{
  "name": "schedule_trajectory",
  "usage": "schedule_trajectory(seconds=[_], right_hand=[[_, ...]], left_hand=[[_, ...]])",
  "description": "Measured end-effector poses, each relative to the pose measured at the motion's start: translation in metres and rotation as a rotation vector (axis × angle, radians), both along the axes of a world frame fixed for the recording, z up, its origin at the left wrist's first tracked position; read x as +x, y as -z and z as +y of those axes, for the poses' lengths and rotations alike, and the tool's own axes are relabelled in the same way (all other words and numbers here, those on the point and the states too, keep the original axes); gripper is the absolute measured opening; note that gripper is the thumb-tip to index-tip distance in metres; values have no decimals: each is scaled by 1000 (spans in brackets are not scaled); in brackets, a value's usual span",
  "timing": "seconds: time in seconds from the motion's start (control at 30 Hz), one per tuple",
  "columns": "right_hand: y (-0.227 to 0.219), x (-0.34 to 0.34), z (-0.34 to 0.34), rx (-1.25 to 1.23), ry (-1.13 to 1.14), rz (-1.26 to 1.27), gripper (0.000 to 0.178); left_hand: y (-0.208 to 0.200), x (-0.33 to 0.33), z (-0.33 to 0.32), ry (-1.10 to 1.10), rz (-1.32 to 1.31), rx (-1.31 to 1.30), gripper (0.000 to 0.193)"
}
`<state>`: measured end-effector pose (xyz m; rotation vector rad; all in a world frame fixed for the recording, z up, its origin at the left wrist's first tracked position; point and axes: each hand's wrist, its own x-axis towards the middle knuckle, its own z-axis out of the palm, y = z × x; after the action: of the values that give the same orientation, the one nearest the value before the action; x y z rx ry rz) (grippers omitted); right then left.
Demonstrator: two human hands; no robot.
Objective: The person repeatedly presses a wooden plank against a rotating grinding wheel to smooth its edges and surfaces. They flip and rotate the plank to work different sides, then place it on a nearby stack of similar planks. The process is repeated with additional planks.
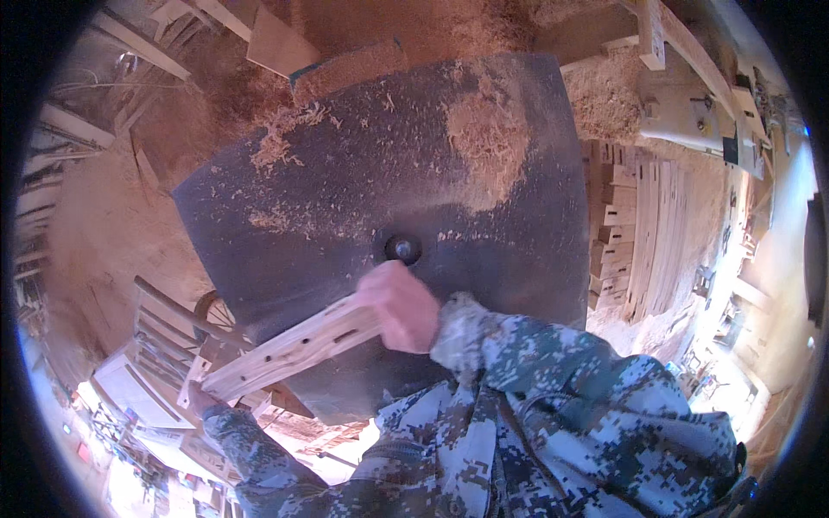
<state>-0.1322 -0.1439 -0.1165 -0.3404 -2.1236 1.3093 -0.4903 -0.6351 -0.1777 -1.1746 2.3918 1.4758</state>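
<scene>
One slotted wooden bar (289,350), ends clasped by left grip (201,401), right grip (401,308); dark, dusty flat surface (324,190).

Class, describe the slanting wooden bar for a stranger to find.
Start at the dark, shavings-strewn tabletop and its round fitting. Below, a pale, dark-spotted wooden bar slants from right hand to left hand; unlike the stacked bars, it is held.

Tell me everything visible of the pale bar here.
The pale bar looks wooden, long and straight-sided, with several dark holes or slots in its upper face. It slants across the near-left edge of the dark tabletop. The right hand grips its upper-right end; the left hand, partly hidden, is at its lower-left end.
</scene>
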Motion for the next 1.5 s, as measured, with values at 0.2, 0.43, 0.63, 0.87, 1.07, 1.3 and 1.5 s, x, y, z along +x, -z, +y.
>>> schedule_trajectory(seconds=[0.2, 0.43, 0.63, 0.87, 1.07, 1.3, 1.5], right_hand=[[-26, 88, 16, -118, 377, -295, 30], [-26, 80, 38, -210, 626, -379, 34], [-19, 77, 37, -127, 589, -406, 37], [-12, 61, 45, -51, 580, -368, 44], [-13, 55, 50, -36, 550, -363, 48], [-11, 50, 51, -50, 541, -317, 53], [-16, 46, 52, -31, 535, -387, 43]], left_hand=[[39, -18, -17, 1096, -211, -486, 52], [7, -10, 82, 706, -301, 146, 49], [7, 6, 98, 571, -205, 122, 44], [-3, 5, 113, 496, -165, 107, 36], [-2, -3, 119, 622, 1, 27, 36], [-4, -11, 128, 548, -56, 86, 27], [-15, -12, 141, 630, -50, 88, 30]])
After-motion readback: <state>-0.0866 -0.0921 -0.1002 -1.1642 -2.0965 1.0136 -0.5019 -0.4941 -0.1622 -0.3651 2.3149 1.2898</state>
